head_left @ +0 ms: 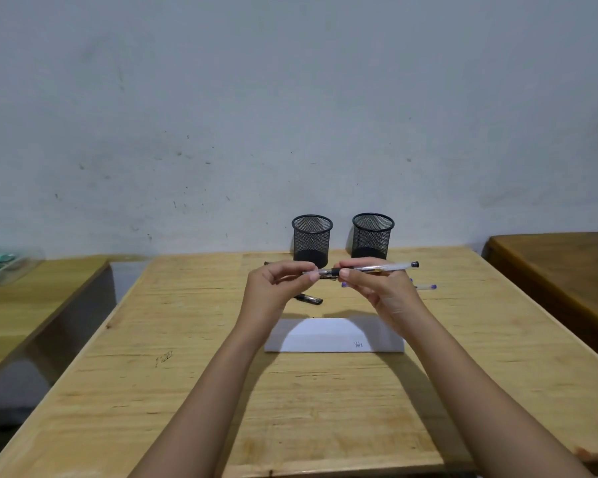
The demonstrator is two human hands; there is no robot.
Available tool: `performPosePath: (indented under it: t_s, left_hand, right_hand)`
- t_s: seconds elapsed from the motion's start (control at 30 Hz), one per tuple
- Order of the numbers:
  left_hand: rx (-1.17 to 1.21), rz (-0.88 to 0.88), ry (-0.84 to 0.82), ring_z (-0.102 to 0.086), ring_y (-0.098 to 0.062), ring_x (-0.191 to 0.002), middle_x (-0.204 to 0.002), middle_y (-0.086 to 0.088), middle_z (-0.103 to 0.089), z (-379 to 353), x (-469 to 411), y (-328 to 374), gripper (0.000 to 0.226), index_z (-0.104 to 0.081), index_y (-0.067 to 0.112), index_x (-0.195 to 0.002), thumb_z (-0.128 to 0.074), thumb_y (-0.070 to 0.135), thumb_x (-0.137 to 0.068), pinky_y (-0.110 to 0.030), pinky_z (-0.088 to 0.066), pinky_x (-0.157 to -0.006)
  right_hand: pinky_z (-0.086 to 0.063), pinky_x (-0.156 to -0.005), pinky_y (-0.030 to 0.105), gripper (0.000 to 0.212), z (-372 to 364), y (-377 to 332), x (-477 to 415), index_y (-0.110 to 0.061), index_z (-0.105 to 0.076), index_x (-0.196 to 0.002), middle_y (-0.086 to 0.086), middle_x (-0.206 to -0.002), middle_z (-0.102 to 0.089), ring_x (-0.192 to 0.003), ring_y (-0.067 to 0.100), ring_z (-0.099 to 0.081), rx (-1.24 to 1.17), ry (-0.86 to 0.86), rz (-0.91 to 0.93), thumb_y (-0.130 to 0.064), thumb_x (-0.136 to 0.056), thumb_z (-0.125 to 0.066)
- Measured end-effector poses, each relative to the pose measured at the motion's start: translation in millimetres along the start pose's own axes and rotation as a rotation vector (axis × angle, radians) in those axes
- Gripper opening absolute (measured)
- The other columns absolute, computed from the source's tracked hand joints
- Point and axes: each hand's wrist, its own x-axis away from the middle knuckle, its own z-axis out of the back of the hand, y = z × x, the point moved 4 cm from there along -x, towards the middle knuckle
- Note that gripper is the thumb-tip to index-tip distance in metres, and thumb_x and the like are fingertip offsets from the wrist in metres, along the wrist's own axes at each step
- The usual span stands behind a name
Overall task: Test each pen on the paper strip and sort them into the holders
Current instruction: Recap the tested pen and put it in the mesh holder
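I hold a clear pen [377,268] level above the table, its dark end cap pointing right. My right hand [377,288] grips its barrel near the black grip. My left hand [277,288] pinches the tip end, where a cap or tip piece sits. Below lies the white paper strip [332,336] with a small scribble near its right part. Two black mesh holders stand at the back: the left holder [312,241] and the right holder [373,238]. Other pens lie behind my hands: a black one [309,299] and purple-ended ones [427,287].
The wooden table [187,374] has pencil marks at its left middle. A lower wooden surface at the left carries a clear container [0,265]. Another dark wooden table [560,270] stands at the right. A grey wall rises behind.
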Motion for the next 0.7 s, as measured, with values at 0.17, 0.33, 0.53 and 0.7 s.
performPosePath:
  t_s: [0.17, 0.33, 0.53, 0.7]
  left_hand:
    - [0.113, 0.038, 0.033, -0.065, -0.018, -0.083, -0.085, -0.007, -0.074, -6.0, 5.2, -3.3, 0.012, -0.074, 0.009, -0.086, -0.073, 0.004, -0.075, -0.019, -0.054, -0.065]
    - [0.211, 0.083, 0.038, -0.070, -0.019, -0.082, -0.081, -0.007, -0.075, -9.0, 6.9, -8.5, 0.012, -0.074, 0.012, -0.082, -0.072, 0.003, -0.074, -0.023, -0.057, -0.077]
    - [0.180, 0.068, 0.072, -0.070, -0.012, -0.074, -0.078, -0.006, -0.075, 7.9, -5.3, -5.1, 0.013, -0.071, 0.002, -0.087, -0.070, -0.002, -0.075, -0.018, -0.056, -0.072]
    - [0.067, 0.046, 0.100, -0.069, -0.015, -0.079, -0.081, -0.008, -0.075, 33.6, -24.2, 9.2, 0.013, -0.074, 0.009, -0.083, -0.073, 0.000, -0.074, -0.023, -0.056, -0.080]
  right_hand:
    - [-0.053, -0.072, 0.018, 0.026, -1.5, 4.0, 4.6, -0.005, -0.072, -0.084, 0.005, -0.082, -0.075, -0.076, 0.014, -0.068, -0.025, -0.006, 0.019, -0.010, -0.059, -0.078]
    - [-0.051, -0.072, 0.021, 0.028, -2.8, -2.2, 2.7, -0.013, -0.075, -0.076, 0.005, -0.083, -0.075, -0.081, 0.015, -0.069, 0.075, -0.014, 0.118, -0.022, -0.052, -0.086]
    - [-0.053, -0.073, 0.022, 0.021, -7.0, -17.0, -3.4, -0.014, -0.076, -0.082, 0.002, -0.083, -0.076, -0.082, 0.016, -0.070, 0.258, -0.047, 0.156, -0.022, -0.063, -0.078]
    - [-0.056, -0.079, 0.027, 0.015, 9.6, -34.1, -18.4, -0.006, -0.075, -0.082, 0.006, -0.080, -0.076, -0.080, 0.018, -0.071, 0.316, 0.004, 0.217, -0.006, -0.067, -0.079]
